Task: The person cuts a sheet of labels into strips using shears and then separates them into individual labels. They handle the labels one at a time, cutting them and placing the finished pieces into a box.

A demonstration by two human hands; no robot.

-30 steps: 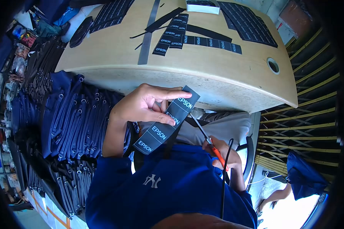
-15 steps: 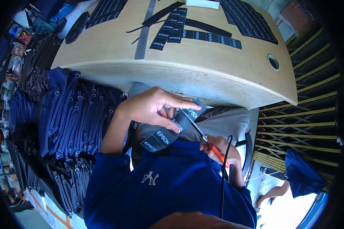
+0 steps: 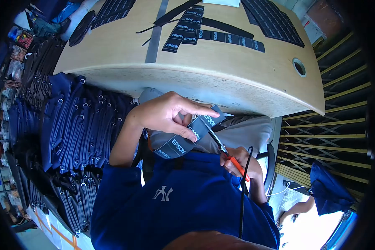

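My left hand (image 3: pixel 168 114) pinches a dark strip of EPSON labels (image 3: pixel 177 146) between thumb and fingers, above my lap. The strip slants from upper right to lower left, with thin white lines between its printed labels. In my right hand (image 3: pixel 242 162) are scissors (image 3: pixel 221 146) with orange handles. Their blades point up and left and lie across the strip at a line between two labels, near the left fingertips. Part of the right hand's fingers is hidden behind the handles.
On the wooden table (image 3: pixel 112 54) lie more EPSON strips (image 3: pixel 183 29) and label sheets (image 3: pixel 275 23). Dark blue straps with metal rings (image 3: pixel 77 125) hang at the left. A folding metal gate (image 3: pixel 325 125) stands at the right. A black cord (image 3: pixel 243 200) runs down in front of me.
The strip's lower end has swung slightly upward and bends a little differently. The scissor blades have shifted slightly on the strip; both hands keep their hold.
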